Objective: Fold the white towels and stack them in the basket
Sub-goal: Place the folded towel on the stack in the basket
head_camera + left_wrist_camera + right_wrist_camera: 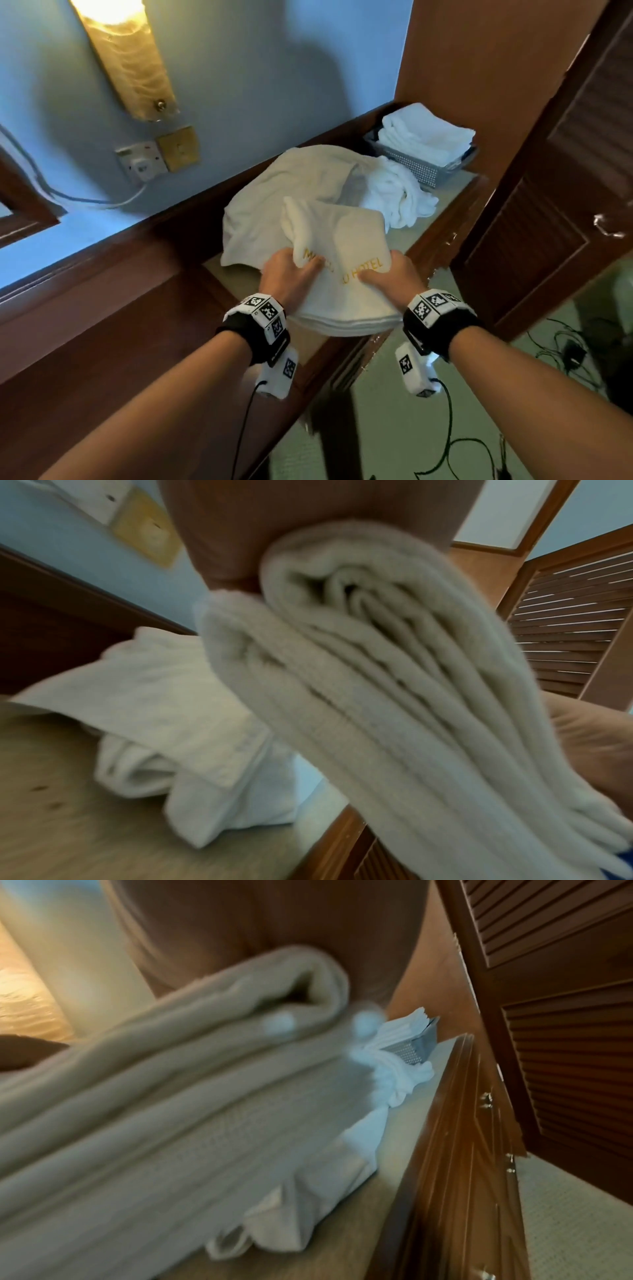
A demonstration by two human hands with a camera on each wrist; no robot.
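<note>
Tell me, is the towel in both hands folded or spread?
Folded: the towel shows stacked layered edges, gripped by left hand and right hand.

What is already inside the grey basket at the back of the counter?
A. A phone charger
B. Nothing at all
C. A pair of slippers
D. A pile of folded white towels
D: the head view shows the basket holding a stack of folded white towels that rises above its rim.

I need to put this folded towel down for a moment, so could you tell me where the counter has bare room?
Bare counter shows only along the front edge, right of the crumpled towel and before the basket, plus a narrow strip left of the spread towel. The middle is crowded, and the basket already holds a stack.
</note>
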